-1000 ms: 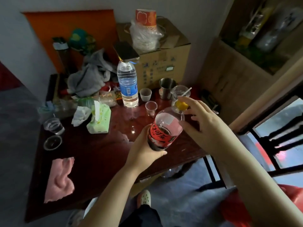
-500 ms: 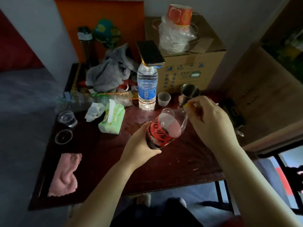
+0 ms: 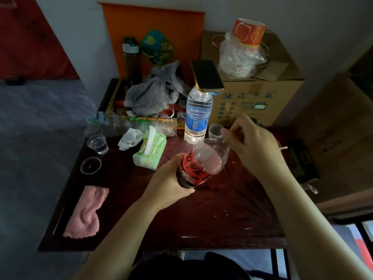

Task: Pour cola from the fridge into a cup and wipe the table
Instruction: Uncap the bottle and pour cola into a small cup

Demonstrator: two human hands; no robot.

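A cola bottle (image 3: 203, 161) with a red label is tilted over the dark wooden table (image 3: 222, 215), neck pointing up and right. My left hand (image 3: 169, 182) grips its lower body. My right hand (image 3: 250, 144) is curled around the bottle's neck, and the cap is hidden under the fingers. A small clear cup (image 3: 215, 130) stands just behind the bottle's neck. A pink cloth (image 3: 85, 213) lies at the table's front left.
A water bottle (image 3: 196, 118) with a phone (image 3: 206, 76) lying on its cap stands behind the cola. A green tissue pack (image 3: 150, 151), two clear cups (image 3: 97, 143), a grey cloth pile (image 3: 155, 91) and a cardboard box (image 3: 254, 98) crowd the back half.
My right hand closed over the yellow cap, which is now hidden. The view shifted right and closer over the table; the bottle stays tilted in my left hand.
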